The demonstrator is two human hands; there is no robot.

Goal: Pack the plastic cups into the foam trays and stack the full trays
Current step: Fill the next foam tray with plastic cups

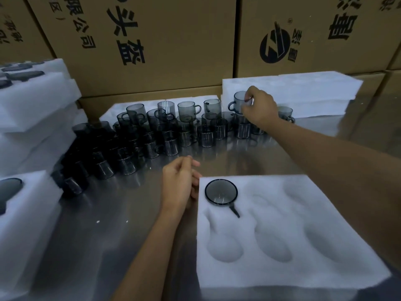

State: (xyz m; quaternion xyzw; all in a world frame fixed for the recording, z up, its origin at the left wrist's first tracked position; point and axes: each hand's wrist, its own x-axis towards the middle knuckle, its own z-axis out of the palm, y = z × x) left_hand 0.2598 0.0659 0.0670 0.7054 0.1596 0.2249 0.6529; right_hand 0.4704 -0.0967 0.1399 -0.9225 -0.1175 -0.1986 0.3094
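A white foam tray [303, 263] with several moulded pockets lies in front of me on the right. One smoky grey plastic cup [221, 192] sits in its far left pocket, handle pointing toward me. Many more grey cups [169, 127] stand in stacked rows across the middle of the steel table. My right hand [259, 107] reaches to the far end of the rows and pinches the rim of the top grey cup [238, 102] there. My left hand [181, 183] hovers loosely curled beside the tray's left edge, holding nothing.
Filled foam trays [32, 101] are stacked at the far left, and another tray with cups [28, 205] lies at the near left. Empty foam trays [303, 92] are piled at the back right. Cardboard cartons [152, 40] wall off the back of the steel table [121, 213].
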